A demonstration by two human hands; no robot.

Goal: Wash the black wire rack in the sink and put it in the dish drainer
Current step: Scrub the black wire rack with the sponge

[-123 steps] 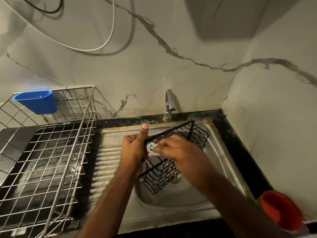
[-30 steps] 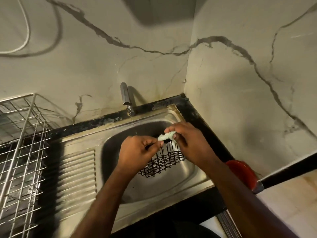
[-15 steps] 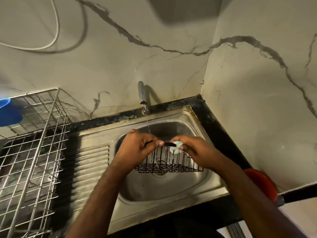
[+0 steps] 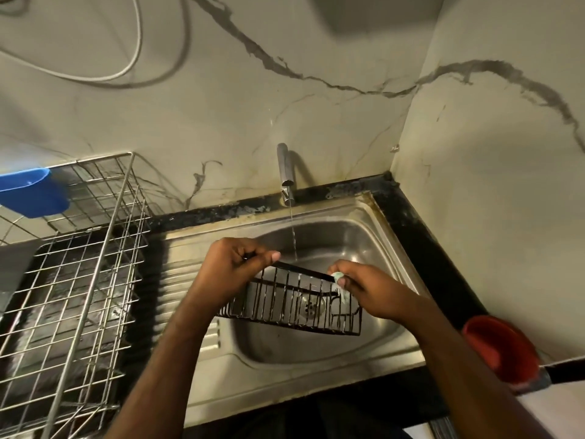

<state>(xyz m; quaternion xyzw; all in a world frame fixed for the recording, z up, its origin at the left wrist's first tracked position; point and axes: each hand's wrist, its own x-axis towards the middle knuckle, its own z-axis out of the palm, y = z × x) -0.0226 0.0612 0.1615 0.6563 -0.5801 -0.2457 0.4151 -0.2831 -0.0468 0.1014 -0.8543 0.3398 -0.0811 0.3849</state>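
We're mid-scrub: our left hand (image 4: 234, 267) clamps the black wire rack (image 4: 294, 304) over the sink (image 4: 316, 369), right hand (image 4: 364, 288) fingers pinching a pale scrubber (image 4: 338, 275), dish drainer (image 4: 72, 293) still waiting

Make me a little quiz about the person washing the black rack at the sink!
1. True or false: water is running from the tap.
2. Which hand pinches the small pale scrubber against the black wire rack?
A. left hand
B. right hand
3. Fill in: the blue cup hangs on the ______.

Key:
1. True, a thin stream falls into the sink.
2. B; the left hand grips the rack's top bar.
3. dish drainer, which stands left of the sink.
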